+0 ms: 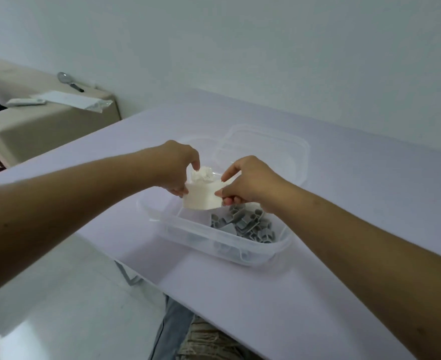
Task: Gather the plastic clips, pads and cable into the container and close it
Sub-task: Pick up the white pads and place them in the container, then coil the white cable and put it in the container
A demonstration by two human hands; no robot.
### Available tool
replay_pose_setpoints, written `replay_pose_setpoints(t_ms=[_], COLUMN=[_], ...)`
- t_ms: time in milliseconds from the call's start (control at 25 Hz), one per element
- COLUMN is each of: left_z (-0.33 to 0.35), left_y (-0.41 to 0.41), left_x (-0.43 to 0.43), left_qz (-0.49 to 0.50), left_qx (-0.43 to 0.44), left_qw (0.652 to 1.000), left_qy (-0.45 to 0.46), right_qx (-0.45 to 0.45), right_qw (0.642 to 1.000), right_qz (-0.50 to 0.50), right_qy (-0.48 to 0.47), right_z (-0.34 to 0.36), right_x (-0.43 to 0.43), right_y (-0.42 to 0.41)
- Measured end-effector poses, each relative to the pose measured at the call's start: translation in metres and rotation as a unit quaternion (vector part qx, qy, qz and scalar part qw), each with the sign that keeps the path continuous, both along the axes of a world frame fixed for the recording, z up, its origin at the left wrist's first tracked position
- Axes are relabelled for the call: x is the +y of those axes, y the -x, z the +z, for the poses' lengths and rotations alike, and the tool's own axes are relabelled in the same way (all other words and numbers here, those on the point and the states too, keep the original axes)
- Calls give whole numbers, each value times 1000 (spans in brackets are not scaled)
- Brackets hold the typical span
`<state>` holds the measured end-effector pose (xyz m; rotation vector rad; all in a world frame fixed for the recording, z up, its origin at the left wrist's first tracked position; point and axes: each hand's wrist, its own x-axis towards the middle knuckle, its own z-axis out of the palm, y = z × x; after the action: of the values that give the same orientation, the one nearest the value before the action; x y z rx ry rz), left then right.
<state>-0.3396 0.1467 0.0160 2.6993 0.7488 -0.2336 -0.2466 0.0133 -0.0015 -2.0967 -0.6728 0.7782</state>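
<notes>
Container (214, 240) on table (318, 294), grey clips (242, 224) inside. Left hand (177, 167) and right hand (250, 183) pinch white pads (201, 197) above it, possibly stacked. Lid (263, 149) behind.

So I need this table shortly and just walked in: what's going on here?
A person is packing small parts into a clear plastic container on the table. The left hand and the right hand pinch a white pad between them, just above the container. Grey clips already lie inside. The lid lies on the table behind it, so the container is not yet closed.
</notes>
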Motion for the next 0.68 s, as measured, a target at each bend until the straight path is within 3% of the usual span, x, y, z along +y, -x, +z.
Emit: replay_pose_setpoints(t_ms=[80,320,560,680], left_z=[-7,-8,28,34], left_y=[0,-3,-46,-90], left_x=[1,2,-55,-107], left_qz=[-25,-39,-81,-110], left_qx=[16,-38,-265,-319], left_qw=[997,996,961,931], left_qy=[-68,-74,21,139], right_qx=[-40,-174,-140,-146], right_qw=[998,982,978,962], right_qz=[22,59,-85,-173], right_qy=[34,34,-129,-156], right_z=[-2,-2,25,32], right_x=[4,-1,-65,-124], right_y=[5,4,-43,-76])
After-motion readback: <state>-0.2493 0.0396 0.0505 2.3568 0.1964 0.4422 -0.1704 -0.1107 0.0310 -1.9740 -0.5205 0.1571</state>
